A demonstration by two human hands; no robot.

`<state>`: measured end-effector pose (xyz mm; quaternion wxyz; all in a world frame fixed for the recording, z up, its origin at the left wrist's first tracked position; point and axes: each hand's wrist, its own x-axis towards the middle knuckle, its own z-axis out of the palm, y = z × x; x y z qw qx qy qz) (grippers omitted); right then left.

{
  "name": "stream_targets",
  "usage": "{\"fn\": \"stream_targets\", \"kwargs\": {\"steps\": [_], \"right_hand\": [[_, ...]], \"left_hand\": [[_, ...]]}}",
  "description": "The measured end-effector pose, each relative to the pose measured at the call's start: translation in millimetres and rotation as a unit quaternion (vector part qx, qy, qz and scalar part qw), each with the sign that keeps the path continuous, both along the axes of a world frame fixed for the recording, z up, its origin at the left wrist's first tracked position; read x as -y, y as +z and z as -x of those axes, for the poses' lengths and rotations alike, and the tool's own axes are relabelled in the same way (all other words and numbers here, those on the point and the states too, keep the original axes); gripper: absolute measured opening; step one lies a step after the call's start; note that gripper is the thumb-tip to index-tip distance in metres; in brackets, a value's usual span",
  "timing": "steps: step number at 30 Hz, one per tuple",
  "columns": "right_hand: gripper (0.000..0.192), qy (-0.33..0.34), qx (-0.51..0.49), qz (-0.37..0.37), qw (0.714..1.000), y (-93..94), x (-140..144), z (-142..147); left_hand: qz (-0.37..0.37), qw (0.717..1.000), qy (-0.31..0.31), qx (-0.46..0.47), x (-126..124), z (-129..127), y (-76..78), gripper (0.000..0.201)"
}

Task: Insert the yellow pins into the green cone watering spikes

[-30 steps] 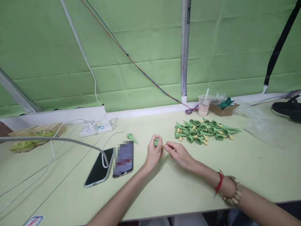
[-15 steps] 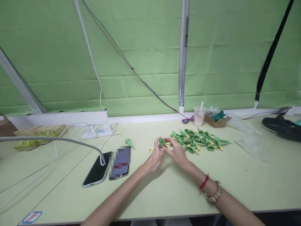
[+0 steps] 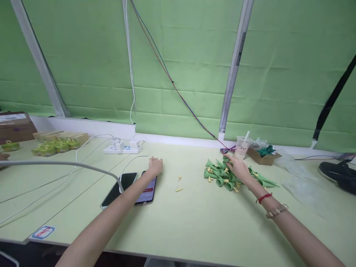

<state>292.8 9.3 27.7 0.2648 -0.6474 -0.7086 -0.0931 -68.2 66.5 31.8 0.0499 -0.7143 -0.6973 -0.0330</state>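
Your right hand (image 3: 238,167) is at the pile of green cones (image 3: 229,186), your left hand (image 3: 155,166) by the lit phone (image 3: 147,191).
Right fingertips touch a cone at the pile's back, on the desk (image 3: 194,222); can't tell if gripped. Left fingers curl narrow, contents hidden. Loose yellow pieces (image 3: 179,190) lie between.

Bare left hand (image 3: 155,167), bare right hand (image 3: 239,168), a thin red cord bracelet (image 3: 264,197) is circling the right wrist, a pale beaded bracelet (image 3: 276,211) is sitting behind it
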Motion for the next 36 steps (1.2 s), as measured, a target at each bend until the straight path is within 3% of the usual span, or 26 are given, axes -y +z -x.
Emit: {"fn": "stream_targets", "kwargs": {"steps": [4, 12, 15, 17, 20, 22, 24, 27, 32, 36], "right_hand": [[0.041, -0.013, 0.036, 0.048, 0.998, 2.8, -3.0, 14.3], [0.045, -0.003, 0.075, 0.214, 0.974, 9.1, -11.8, 51.6], [0.046, -0.014, 0.077, 0.201, 0.976, 8.2, -10.6, 62.6], [0.044, 0.000, 0.088, 0.144, 0.986, 7.1, -9.2, 72.5], [0.038, 0.136, 0.077, 0.060, 0.986, 1.0, -7.6, 95.5], [0.037, 0.285, 0.044, 0.069, 0.955, -7.1, -6.5, 115.9], [0.034, 0.376, 0.025, 0.087, 0.922, -16.7, -4.7, 137.1], [0.029, 0.410, 0.015, 0.087, 0.908, -28.0, -1.5, 162.4], [0.026, 0.345, -0.042, 0.056, 0.936, -32.7, -0.5, 174.2], [0.025, 0.410, -0.108, 0.111, 0.899, -37.4, 1.4, 170.0]], "left_hand": [[0.013, 0.999, -0.033, 0.016, -5.3, 3.1, -1.5, 0.038], [0.000, 0.991, -0.097, 0.093, -8.9, 7.2, -3.1, 0.038], [-0.017, 0.984, -0.123, 0.128, -6.3, 9.7, -7.1, 0.039], [-0.029, 0.977, -0.141, 0.155, -6.2, 10.6, -10.2, 0.039], [-0.046, 0.965, -0.163, 0.198, -8.6, 9.5, -10.6, 0.038], [-0.053, 0.959, -0.175, 0.217, -8.8, 7.2, -6.4, 0.038], [-0.065, 0.949, -0.188, 0.244, -5.4, 4.4, 0.8, 0.036], [-0.114, 0.912, -0.209, 0.335, 6.9, 0.0, 13.1, 0.032], [-0.151, 0.831, -0.215, 0.490, 31.8, -7.4, 26.4, 0.025], [-0.180, 0.788, -0.218, 0.548, 45.9, -14.7, 29.4, 0.029]]}}
